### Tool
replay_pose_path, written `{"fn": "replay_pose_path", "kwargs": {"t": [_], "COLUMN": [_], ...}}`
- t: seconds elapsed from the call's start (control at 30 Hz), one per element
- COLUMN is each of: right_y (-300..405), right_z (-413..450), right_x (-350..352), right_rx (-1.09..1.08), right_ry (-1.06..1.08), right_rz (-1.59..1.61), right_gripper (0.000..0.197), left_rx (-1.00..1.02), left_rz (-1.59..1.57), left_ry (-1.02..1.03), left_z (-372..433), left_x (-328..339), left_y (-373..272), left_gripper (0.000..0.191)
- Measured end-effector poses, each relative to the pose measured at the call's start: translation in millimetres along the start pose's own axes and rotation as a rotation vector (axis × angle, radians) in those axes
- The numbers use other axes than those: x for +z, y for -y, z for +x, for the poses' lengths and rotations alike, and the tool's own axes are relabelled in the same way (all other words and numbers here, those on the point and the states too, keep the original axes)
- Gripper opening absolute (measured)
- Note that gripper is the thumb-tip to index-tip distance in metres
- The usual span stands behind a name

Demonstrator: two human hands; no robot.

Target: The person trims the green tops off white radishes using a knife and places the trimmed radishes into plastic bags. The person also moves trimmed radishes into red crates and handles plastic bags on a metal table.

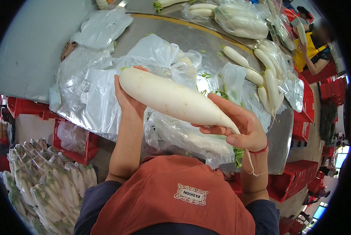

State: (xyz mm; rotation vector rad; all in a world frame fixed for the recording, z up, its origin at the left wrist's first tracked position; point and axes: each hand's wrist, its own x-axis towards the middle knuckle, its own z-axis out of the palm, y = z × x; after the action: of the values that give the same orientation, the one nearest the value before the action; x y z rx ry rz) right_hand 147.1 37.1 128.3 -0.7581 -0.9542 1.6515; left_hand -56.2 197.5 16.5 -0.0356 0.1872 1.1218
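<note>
A large white daikon radish (169, 98) lies across both of my hands above the steel table (278, 149). Its thick end rests in my left hand (130, 100), whose fingers are partly hidden behind it. The tapering root end is held between the fingers and thumb of my right hand (243, 126), which has a red band at the wrist. Behind the radish sits a knotted clear plastic bag (163, 57). Nearer my body, below the radish, lies another clear bag (190, 138) with pale contents. Green stem scraps (221, 94) are scattered on the table.
Several smaller daikons (269, 85) lie at the right. Flat plastic bags (100, 102) cover the table's left part. Bagged radishes (55, 185) are piled at lower left, near a red crate (90, 147). A co-worker in a yellow apron (308, 51) holds a radish at upper right.
</note>
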Motion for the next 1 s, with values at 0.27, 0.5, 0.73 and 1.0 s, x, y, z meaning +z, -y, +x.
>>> {"fn": "replay_pose_path", "kwargs": {"t": [0.27,0.5,0.73,1.0], "right_y": [1.4,-0.9,-40.3,-171.2], "right_z": [-22.2,-46.5,-13.1,2.4], "right_x": [-7.0,-26.7,-35.5,0.5], "right_rx": [-0.032,0.002,0.415,0.363], "right_ry": [-0.34,-0.439,-0.313,0.138], "right_rz": [0.063,0.053,0.057,0.261], "right_gripper": [0.044,0.04,0.045,0.05], "left_rx": [-0.024,-0.135,-0.946,-0.589], "left_rz": [0.15,0.166,0.91,0.24], "left_ry": [-0.341,0.097,0.499,0.302], "left_z": [-23.1,-80.0,-81.4,-118.8], "left_x": [13.4,12.6,11.0,-54.1], "left_y": [-11.1,-42.9,-33.6,-73.9], "left_gripper": [0.052,0.075,0.098,0.081]}}
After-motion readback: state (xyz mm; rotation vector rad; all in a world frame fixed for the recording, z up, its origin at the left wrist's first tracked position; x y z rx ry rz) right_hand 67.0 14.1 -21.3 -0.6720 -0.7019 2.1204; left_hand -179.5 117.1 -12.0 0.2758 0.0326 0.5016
